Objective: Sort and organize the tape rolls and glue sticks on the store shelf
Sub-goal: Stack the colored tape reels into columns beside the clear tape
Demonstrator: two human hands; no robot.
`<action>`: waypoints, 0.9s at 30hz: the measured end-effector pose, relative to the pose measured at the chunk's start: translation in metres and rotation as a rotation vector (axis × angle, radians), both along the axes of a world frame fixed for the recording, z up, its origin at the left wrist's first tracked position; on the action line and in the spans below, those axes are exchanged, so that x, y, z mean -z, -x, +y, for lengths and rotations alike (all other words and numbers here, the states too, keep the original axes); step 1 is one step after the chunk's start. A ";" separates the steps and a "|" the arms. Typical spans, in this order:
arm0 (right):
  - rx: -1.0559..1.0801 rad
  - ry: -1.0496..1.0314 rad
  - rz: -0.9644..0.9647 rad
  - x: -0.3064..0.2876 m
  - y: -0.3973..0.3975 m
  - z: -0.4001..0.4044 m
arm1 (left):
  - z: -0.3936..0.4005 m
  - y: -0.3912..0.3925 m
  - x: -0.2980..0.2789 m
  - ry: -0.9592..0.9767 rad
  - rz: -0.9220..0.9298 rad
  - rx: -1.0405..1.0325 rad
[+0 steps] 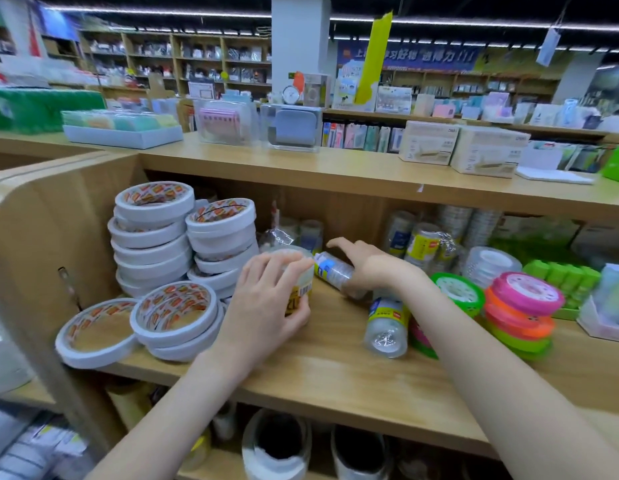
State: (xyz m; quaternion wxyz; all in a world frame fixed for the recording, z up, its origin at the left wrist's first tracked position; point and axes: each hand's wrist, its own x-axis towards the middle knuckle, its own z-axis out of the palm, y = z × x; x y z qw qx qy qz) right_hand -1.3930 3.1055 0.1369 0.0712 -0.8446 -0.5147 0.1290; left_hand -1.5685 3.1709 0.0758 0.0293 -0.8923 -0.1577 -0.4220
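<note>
Sorting, far left: white tape rolls (152, 237) stacked in two leaning columns at the shelf's left end, with three more rolls (138, 327) lying flat in front, near the shelf (301, 368) edge.
Left hand (266, 299): curled over a short wide tape roll (299, 289) with a yellow barcode label, fingers wrapped over its top and side, gripping it upright on the shelf just right of the white stacks.
Right hand (363, 268): lying on a clear wrapped tube of small tape rolls (336, 271) that rests on its side; palm and thumb side clasp it while the forefinger points out straight toward the back.
Centre right: second clear tube of rolls (387, 323) lying loose, near the front, close to the right forearm.
Right: stacks of green, orange and pink tape rolls (519, 313); more clear wrapped rolls (426, 244) standing behind.
Glue sticks: cannot tell which items these are; possibly the green pieces (564, 278) at far right.
Risk, left: leaning white columns likely to topple if the labelled roll or the left wrist nudges them.
Risk, centre: round tubes apt to roll; a sweep of the right forearm could send the loose tube off the front edge.
Risk, right: coloured stack sits askew, may slide if bumped.
</note>
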 end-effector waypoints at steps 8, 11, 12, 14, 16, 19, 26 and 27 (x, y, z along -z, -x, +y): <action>0.055 -0.213 0.318 -0.003 -0.016 0.001 | 0.002 0.006 0.001 0.018 -0.021 0.025; 0.236 -0.461 0.534 0.000 -0.021 0.007 | 0.003 0.004 0.004 0.008 -0.049 0.026; 0.316 -0.539 0.571 0.001 -0.021 0.010 | 0.002 0.004 0.004 0.009 -0.053 0.023; 0.435 -0.589 0.492 0.004 -0.019 0.016 | 0.002 0.003 0.005 0.006 -0.056 0.019; 0.425 -0.508 0.325 0.008 -0.013 0.020 | 0.003 0.003 0.005 -0.003 -0.056 0.020; 0.328 -0.439 0.218 0.014 -0.007 0.023 | 0.004 0.003 0.005 -0.006 -0.054 0.022; 0.277 -0.345 0.107 0.012 -0.018 0.017 | 0.004 0.002 0.006 -0.018 -0.082 0.030; 0.275 -0.343 0.109 0.013 -0.018 0.017 | 0.004 0.002 0.006 -0.019 -0.086 0.031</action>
